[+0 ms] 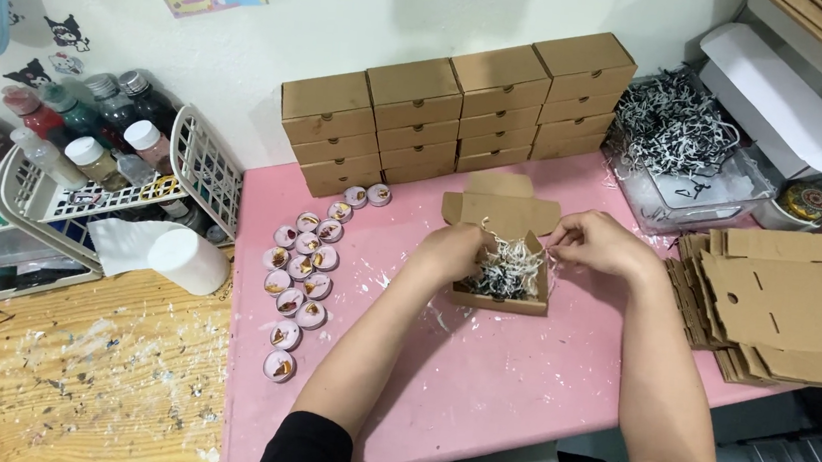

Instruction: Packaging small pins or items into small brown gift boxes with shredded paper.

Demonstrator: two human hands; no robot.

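Both hands at the small open cardboard box, mid pink table. My left hand is curled against the box's left wall, fingers in the shredded paper filler. My right hand pinches strands at the right edge. Round tins sit left, closed boxes stacked behind.

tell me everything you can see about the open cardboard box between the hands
The small brown cardboard box sits open on the pink table, its lid flap folded back flat toward the wall with side tabs showing. It looks like thin kraft card. Black and white shredded paper fills it and spills above the rim. The left hand rests against its left side, and the right hand pinches strands at its right edge.
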